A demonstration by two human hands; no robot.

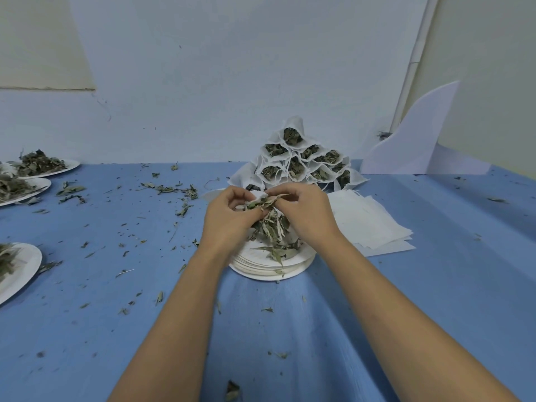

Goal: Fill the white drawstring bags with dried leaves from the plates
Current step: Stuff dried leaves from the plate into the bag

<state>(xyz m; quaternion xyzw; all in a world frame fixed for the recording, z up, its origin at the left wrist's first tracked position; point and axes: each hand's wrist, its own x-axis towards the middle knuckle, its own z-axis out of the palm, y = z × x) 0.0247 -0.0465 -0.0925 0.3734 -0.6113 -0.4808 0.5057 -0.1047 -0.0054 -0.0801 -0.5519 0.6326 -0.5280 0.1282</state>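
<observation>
Over a blue-covered tabletop (435,300), a person's left hand (229,211) and right hand (306,213) meet above a stack of round white paper plates (269,274). The left grip is curled around a small white drawstring bag (259,195), of which only a scrap of cloth shows between the fingers. The right grip pinches a clump of dried green-grey leaves (271,226) at what appears to be the bag's mouth, though the fingers hide most of it. More of the clump hangs from both hands down to the top plate, where a few leaves lie loose.

Just behind the hands stands a pyramid of filled white bags (298,165), their open mouths turned toward the camera with dark leaves showing in each. A flat pile of empty white bags (374,227) lies just beside the plate stack, on its right.

At the left edge, well apart from the hands, sit three more white paper plates (73,163) carrying leaves. Leaf fragments (174,190) are scattered across the tabletop. A curved white sheet (414,140) leans against the pale wall at the back right.
</observation>
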